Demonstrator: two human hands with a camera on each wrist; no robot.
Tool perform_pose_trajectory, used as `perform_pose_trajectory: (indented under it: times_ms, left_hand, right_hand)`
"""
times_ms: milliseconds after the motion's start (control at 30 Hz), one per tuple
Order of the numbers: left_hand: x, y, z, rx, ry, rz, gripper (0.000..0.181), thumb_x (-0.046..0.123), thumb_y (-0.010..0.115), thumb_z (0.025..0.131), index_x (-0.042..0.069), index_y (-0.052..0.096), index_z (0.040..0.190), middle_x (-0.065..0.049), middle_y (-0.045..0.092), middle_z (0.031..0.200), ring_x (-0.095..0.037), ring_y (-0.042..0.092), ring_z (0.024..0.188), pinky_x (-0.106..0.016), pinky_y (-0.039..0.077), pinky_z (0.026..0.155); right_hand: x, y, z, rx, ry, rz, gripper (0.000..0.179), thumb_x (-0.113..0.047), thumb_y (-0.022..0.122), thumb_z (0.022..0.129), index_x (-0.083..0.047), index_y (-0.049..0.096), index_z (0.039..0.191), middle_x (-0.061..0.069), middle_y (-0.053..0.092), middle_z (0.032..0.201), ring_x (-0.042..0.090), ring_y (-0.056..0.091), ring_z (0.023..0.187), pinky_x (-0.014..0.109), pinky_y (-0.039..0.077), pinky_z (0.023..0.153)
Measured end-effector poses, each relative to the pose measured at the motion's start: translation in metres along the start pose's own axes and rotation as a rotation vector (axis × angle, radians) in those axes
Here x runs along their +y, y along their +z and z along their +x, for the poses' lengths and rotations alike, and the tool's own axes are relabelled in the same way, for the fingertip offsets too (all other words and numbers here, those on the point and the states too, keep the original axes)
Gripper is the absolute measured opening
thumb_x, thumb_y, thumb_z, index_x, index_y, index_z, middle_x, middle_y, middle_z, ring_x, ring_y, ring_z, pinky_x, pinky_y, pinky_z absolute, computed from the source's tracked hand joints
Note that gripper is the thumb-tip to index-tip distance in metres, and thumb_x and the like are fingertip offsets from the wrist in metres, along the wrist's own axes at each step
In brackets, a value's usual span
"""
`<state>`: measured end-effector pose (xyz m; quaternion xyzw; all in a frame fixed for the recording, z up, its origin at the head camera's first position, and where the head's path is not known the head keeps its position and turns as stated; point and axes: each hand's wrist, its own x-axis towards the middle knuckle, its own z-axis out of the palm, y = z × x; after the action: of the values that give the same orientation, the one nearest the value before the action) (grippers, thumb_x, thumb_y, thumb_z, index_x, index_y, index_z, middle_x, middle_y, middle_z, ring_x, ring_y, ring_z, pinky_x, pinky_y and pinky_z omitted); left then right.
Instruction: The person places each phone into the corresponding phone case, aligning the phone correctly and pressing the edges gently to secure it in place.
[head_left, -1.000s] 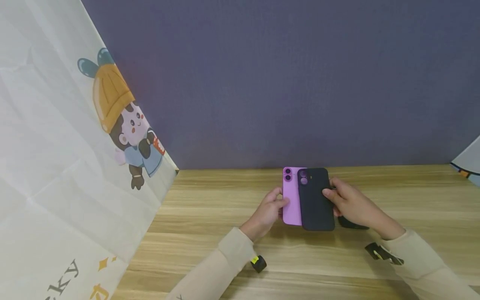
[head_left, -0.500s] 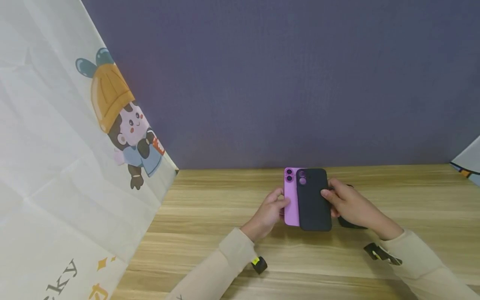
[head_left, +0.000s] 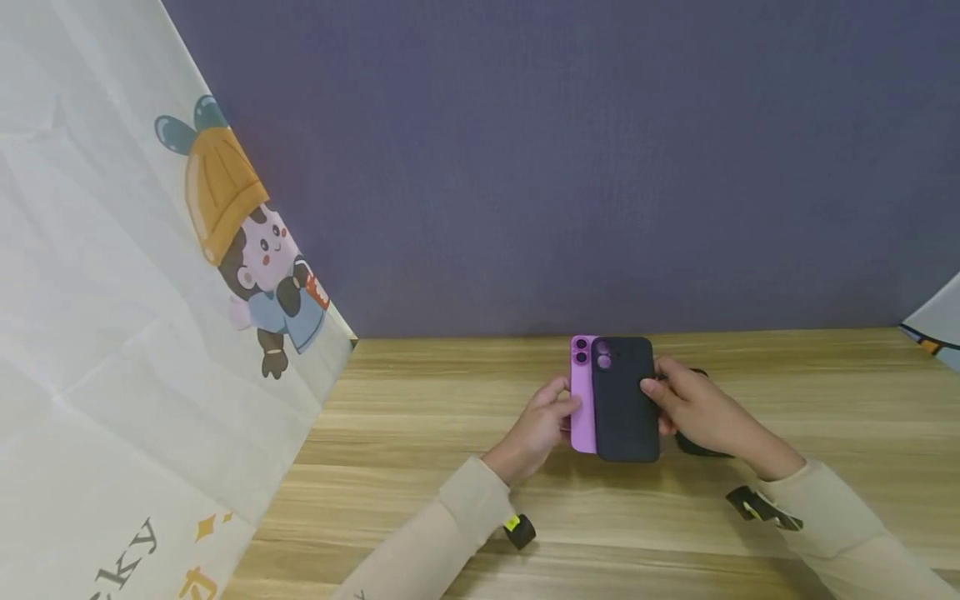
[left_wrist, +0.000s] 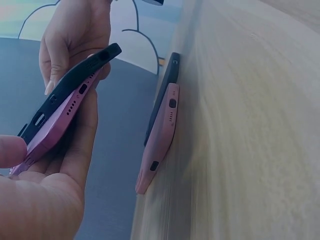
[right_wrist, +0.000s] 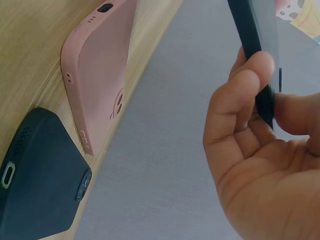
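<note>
In the head view, my left hand (head_left: 532,429) grips the left edge of a purple phone (head_left: 582,412), thumb on its back. My right hand (head_left: 697,408) pinches the right edge of a black phone case (head_left: 627,412), its thumb on the outer face. The case lies over most of the phone, its camera opening just right of the phone's lenses. From the left wrist view, the black case (left_wrist: 70,82) leans at a slight angle against the purple phone (left_wrist: 59,124), with a narrow wedge between them at the near end. Both are held above the table.
A pink phone case (right_wrist: 100,75) and a second black case (right_wrist: 42,175) lie on the wooden table (head_left: 420,417); whether they hold phones I cannot tell. A dark blue panel (head_left: 585,167) stands behind. White printed cloth (head_left: 97,292) hangs at left.
The black case has shifted a little left across the phone, and the phone slightly right, so a narrower purple strip shows. Both hands keep their hold.
</note>
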<state>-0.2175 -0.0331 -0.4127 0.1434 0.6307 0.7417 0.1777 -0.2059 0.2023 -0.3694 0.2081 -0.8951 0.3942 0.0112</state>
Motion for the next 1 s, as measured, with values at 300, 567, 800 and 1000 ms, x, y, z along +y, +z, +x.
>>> perform_pose_trajectory:
  times_ms: [300,567,800,1000]
  left_hand:
    - [-0.0003,0.0019,0.0003,0.002,-0.002,-0.003,0.016,0.013,0.042,0.106,0.002,0.053,0.113,-0.023,0.071,0.107,-0.016,0.067,0.079,-0.029,0.056,0.07]
    - [-0.0005,0.0025,0.0,-0.002,-0.005,-0.005,0.016,0.013,0.042,0.106,0.003,0.053,0.112,-0.02,0.071,0.105,-0.016,0.067,0.08,-0.03,0.057,0.071]
    - [-0.0004,0.003,-0.0004,-0.013,-0.009,-0.014,0.019,0.013,0.042,0.106,0.002,0.053,0.115,-0.019,0.071,0.106,-0.017,0.068,0.081,-0.031,0.058,0.073]
    - [-0.0006,0.0038,-0.0008,-0.012,-0.012,-0.015,0.017,0.013,0.042,0.106,0.002,0.053,0.113,-0.018,0.071,0.105,-0.017,0.068,0.08,-0.029,0.057,0.071]
  right_hand:
    - [0.0008,-0.0001,0.0,-0.011,0.001,0.016,0.02,-0.019,0.043,0.111,0.0,0.049,0.107,0.004,0.055,0.068,0.013,0.058,0.057,0.027,0.049,0.053]
    - [0.0021,0.0,0.0004,-0.019,-0.005,0.039,0.02,-0.019,0.043,0.111,0.0,0.05,0.107,0.005,0.055,0.069,0.014,0.058,0.057,0.027,0.05,0.053]
    - [0.0042,0.0005,0.0013,-0.022,0.002,0.037,0.021,-0.019,0.044,0.111,-0.001,0.049,0.102,0.005,0.055,0.066,0.018,0.059,0.057,0.028,0.05,0.053]
    - [0.0037,0.0008,0.0004,-0.022,-0.013,0.041,0.022,-0.02,0.044,0.111,-0.002,0.047,0.098,0.004,0.055,0.065,0.019,0.06,0.056,0.029,0.05,0.052]
